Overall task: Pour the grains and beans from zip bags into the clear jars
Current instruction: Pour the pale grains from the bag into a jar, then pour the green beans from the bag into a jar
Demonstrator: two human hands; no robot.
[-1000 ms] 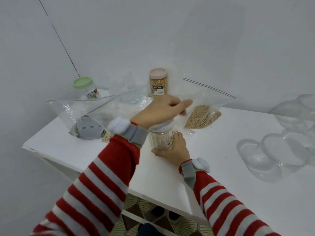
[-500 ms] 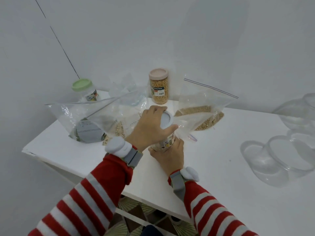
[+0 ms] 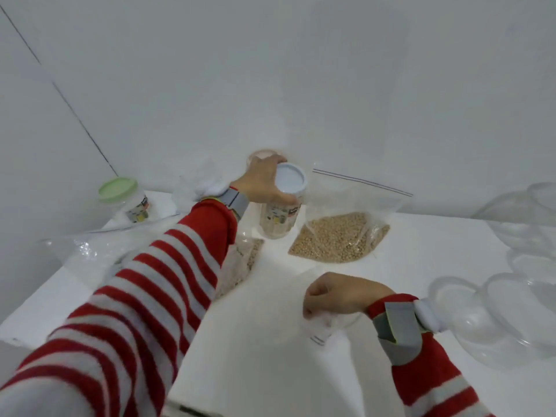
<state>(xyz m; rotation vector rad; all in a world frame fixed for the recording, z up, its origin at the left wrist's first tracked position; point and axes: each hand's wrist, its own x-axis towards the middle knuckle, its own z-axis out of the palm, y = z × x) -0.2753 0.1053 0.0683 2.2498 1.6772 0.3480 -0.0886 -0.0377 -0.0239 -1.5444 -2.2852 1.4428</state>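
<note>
Bright, even, diffuse light; shadows faint. White table (image 3: 270, 371) nearly blown out. Left sleeve (image 3: 144, 296) motion-blurred at 8 o'clock; left hand (image 3: 263, 182) soft. Edges bowed.

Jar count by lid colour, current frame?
Green-lid jar: 1
White-lid jar, in left hand: 1
Pink-lid jar, mostly hidden behind that hand: 1
Total: 3 jars
</note>
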